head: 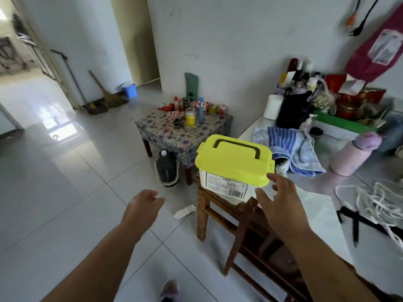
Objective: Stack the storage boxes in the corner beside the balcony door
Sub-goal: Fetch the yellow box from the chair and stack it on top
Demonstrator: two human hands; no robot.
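White-tiled floor (65, 192), white walls; an open doorway at far left.

Storage box (233, 168): white body, lime-green lid (235, 159) with a dark fold-down handle (237, 147). Sits on a brown wooden stool (218, 214), centre, just left of the white desk (316, 203). Front label (226, 186) carries printed text and a barcode; too blurred to read.

Right hand (281, 203): fingers spread, thumb and fingertips at the box's near right corner, under the lid rim; contact cannot be told for certain.

Left hand (144, 205): loosely open, empty, above the floor left of the stool.

Dark bottle (166, 168): on the floor beyond the stool.

Small floral-covered table (185, 131): farther back, holding jars and bottles, labels unreadable.

Striped blue towel (292, 149): on the desk, right of the box.
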